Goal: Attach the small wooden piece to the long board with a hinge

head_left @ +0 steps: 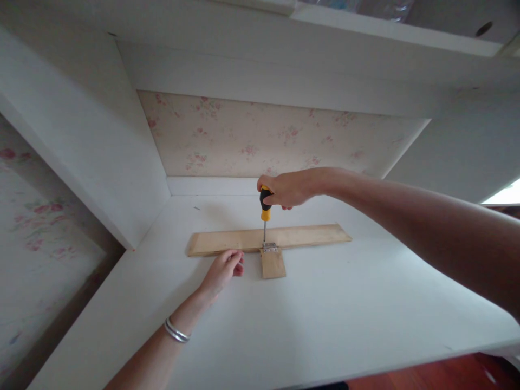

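Observation:
A long wooden plank (pixel 309 236) lies crosswise on the white desk (pixel 325 319). A small wooden block (pixel 273 264) butts against its near edge, joined by a small metal hinge (pixel 270 247). My right hand (pixel 284 189) grips the yellow and black handle of a screwdriver (pixel 265 208), held upright with its tip on the hinge. My left hand (pixel 222 269) rests on the desk with its fingertips against the plank's near edge, just left of the block. A silver bracelet (pixel 177 331) sits on that wrist.
The desk sits in a white alcove: a side panel (pixel 81 141) on the left, a shelf (pixel 284 59) overhead, another panel on the right. Floral wallpaper (pixel 264 138) covers the back. The desk's front edge runs along the bottom right, above a reddish floor (pixel 439 374).

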`<action>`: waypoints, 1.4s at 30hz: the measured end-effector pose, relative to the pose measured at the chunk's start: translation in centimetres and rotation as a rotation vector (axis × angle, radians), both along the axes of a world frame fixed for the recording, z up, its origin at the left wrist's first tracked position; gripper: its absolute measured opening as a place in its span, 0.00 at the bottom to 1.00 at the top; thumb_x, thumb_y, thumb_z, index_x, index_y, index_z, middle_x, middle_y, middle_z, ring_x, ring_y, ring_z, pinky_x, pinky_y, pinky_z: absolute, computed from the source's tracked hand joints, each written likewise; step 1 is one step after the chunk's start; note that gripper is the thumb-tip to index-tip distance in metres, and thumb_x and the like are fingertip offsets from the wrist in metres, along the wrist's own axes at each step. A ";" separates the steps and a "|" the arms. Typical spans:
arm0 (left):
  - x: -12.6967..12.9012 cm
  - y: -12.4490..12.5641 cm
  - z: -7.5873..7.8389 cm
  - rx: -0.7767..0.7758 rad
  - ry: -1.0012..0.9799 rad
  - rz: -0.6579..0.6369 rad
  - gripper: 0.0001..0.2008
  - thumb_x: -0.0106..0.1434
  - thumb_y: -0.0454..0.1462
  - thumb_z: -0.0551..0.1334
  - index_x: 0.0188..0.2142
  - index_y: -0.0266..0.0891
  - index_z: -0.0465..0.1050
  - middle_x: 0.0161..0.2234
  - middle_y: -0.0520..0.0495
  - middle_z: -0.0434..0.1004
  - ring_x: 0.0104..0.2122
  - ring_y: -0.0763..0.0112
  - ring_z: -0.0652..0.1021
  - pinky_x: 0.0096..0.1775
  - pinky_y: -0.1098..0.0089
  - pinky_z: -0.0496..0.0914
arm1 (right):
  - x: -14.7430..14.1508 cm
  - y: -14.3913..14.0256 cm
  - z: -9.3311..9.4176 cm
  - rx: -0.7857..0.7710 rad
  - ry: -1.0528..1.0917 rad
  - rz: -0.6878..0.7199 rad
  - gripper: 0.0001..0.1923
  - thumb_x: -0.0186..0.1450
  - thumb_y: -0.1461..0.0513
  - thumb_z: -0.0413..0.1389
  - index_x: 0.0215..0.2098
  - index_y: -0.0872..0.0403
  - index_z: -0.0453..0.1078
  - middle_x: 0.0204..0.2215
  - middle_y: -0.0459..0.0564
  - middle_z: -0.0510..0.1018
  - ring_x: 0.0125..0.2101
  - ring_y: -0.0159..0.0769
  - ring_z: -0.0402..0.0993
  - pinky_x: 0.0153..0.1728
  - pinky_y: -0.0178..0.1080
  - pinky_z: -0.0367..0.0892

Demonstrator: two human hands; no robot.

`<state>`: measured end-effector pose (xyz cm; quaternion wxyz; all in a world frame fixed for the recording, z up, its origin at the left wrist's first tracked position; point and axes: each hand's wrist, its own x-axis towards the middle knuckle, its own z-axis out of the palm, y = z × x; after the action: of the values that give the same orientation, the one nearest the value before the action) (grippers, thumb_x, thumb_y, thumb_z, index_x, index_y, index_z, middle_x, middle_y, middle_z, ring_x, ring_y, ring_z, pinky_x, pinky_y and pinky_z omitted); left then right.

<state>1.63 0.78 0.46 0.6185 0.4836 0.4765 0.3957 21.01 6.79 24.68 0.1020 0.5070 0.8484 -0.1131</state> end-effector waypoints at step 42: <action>4.2 6.5 -0.1 0.856 1.259 -0.004 0.17 0.67 0.40 0.45 0.42 0.42 0.71 0.42 0.45 0.76 0.45 0.61 0.72 0.50 0.58 0.57 | -2.4 0.7 1.7 -0.109 -0.294 -0.046 0.34 0.56 0.47 0.56 0.55 0.56 0.60 0.28 0.50 0.73 0.22 0.35 0.70 0.26 0.39 0.62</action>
<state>5.87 7.27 0.38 -0.0106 0.8166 0.5433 0.1943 18.64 7.52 26.40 0.2497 0.5311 0.8051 -0.0860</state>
